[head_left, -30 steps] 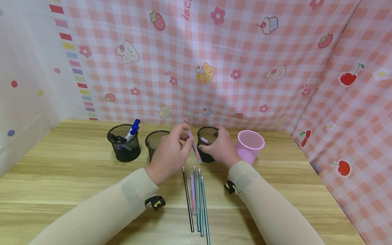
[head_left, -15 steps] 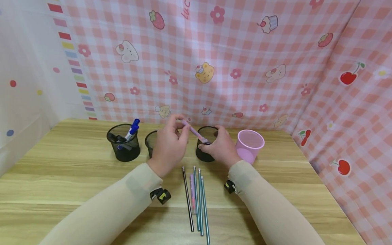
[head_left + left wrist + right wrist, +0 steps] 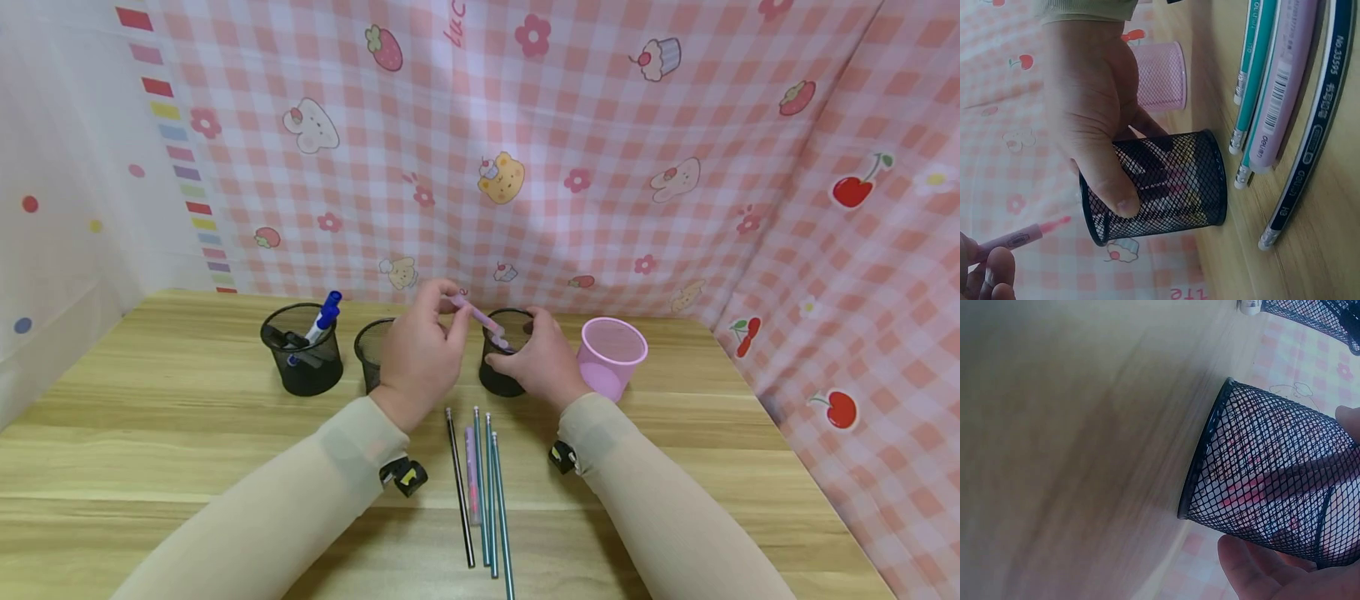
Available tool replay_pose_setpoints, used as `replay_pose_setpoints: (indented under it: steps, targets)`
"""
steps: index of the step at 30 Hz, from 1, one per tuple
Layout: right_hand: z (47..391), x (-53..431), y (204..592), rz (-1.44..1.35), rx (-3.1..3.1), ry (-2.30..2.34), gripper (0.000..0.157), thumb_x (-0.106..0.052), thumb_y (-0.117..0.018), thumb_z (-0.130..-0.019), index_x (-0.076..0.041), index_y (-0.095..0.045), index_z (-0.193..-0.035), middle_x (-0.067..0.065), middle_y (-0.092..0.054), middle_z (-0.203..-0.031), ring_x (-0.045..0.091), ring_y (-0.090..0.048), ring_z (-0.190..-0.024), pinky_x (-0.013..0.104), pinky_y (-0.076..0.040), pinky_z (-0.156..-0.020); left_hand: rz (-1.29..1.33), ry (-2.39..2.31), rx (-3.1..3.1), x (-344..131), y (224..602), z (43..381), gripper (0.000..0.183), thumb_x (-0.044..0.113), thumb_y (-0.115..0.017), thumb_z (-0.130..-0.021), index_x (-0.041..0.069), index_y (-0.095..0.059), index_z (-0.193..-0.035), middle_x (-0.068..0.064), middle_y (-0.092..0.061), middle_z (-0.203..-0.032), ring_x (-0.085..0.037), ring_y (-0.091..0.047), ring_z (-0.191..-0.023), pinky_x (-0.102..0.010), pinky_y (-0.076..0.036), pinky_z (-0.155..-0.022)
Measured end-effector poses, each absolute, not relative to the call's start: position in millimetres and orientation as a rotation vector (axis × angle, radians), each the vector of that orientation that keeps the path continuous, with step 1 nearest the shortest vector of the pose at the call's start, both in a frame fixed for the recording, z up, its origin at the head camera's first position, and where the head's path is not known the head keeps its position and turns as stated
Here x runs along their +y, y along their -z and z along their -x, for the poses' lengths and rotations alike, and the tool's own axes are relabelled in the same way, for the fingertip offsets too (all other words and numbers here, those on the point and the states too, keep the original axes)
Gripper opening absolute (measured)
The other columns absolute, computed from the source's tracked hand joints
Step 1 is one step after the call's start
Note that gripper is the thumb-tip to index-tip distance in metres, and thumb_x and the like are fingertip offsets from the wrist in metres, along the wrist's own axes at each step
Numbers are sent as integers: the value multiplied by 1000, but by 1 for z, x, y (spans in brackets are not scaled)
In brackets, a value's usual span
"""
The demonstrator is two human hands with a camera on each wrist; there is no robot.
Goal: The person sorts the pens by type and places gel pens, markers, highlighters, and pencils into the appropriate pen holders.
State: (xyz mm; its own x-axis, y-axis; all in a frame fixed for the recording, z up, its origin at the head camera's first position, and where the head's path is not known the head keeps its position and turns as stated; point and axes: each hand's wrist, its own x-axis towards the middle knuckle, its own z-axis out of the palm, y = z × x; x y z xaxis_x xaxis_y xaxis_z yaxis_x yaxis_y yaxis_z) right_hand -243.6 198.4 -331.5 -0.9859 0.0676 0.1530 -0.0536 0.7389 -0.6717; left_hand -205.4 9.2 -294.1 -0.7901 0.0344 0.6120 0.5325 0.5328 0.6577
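My left hand (image 3: 427,350) pinches a lilac-and-pink pen (image 3: 480,315) between thumb and fingers. The pen slants down to the right, its lower end at the opening of a black mesh pen holder (image 3: 497,379). That pen's pinkish end (image 3: 1057,224) points towards the holder's rim in the left wrist view. With thumb and fingers on opposite sides, my right hand (image 3: 543,362) grips the holder near its top. Pink and dark shapes show through the mesh (image 3: 1272,481) in the right wrist view. On the table lie a lilac pen (image 3: 472,483), several teal pencils (image 3: 491,500) and a black pencil (image 3: 460,492).
A pink mesh holder (image 3: 603,379) stands right of my right hand. Behind my left hand is a second black holder (image 3: 367,350), partly hidden. A third black holder (image 3: 307,375), at the left, contains blue-capped and black pens. A checked cloth (image 3: 450,125) hangs behind the table.
From beside the holder, my left hand has raised the pen and brought its lower end over the rim, tilting it more. My right hand has stayed on the holder.
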Motion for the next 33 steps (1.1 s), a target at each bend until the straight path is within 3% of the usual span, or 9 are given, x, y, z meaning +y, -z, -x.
replay_pose_setpoints:
  steps: [6, 11, 19, 24, 28, 30, 33]
  targets:
    - [243, 198, 331, 11, -2773, -1083, 97, -37, -93, -77, -4, -41, -152, 21, -60, -137, 35, -60, -128, 49, -53, -106, 447, 1155, -2279, 12, 295, 205, 19, 25, -64, -106, 13, -63, -121, -6, -80, -114, -12, -46, -47, -29, -36, -45]
    - [242, 198, 330, 20, -2775, -1082, 99, -38, -93, -77, -4, -40, -153, 21, -59, -138, 36, -60, -128, 50, -52, -106, 443, 1113, -2338, 13, 297, 205, 20, 27, -63, -106, 14, -66, -122, -3, -80, -115, -10, -43, -46, -29, -36, -44]
    - [242, 198, 330, 18, -2774, -1085, 99, -38, -93, -77, -4, -40, -154, 21, -58, -139, 36, -59, -129, 50, -52, -107, 467, 1065, -2405, 15, 298, 203, 25, 27, -62, -107, 11, -67, -125, -5, -79, -120, -12, -58, -58, -29, -41, -51]
    - [243, 198, 331, 12, -2764, -1083, 98, -37, -93, -76, -3, -41, -152, 22, -59, -137, 36, -59, -128, 49, -52, -107, 490, 1018, -2433, 17, 298, 202, 26, 25, -60, -108, 9, -69, -127, -6, -79, -120, -18, -73, -77, -33, -53, -60]
    - [243, 198, 331, 10, -2756, -1084, 96, -35, -93, -76, -3, -42, -151, 22, -59, -136, 36, -60, -126, 49, -52, -107, 498, 1010, -2447, 18, 298, 201, 24, 22, -61, -108, 9, -69, -126, -6, -79, -118, -21, -78, -88, -37, -60, -68]
    - [243, 198, 331, 10, -2753, -1086, 96, -34, -94, -76, -3, -43, -150, 22, -59, -135, 37, -60, -125, 49, -52, -107, 504, 1015, -2451, 19, 298, 200, 23, 22, -62, -107, 9, -69, -125, -6, -79, -118, -21, -77, -89, -36, -59, -68]
    - [243, 198, 331, 9, -2755, -1090, 96, -35, -93, -76, -2, -42, -151, 22, -59, -135, 36, -60, -125, 49, -52, -107, 523, 1023, -2470, 19, 298, 198, 23, 21, -63, -107, 9, -68, -126, -7, -79, -119, -17, -72, -73, -33, -55, -58]
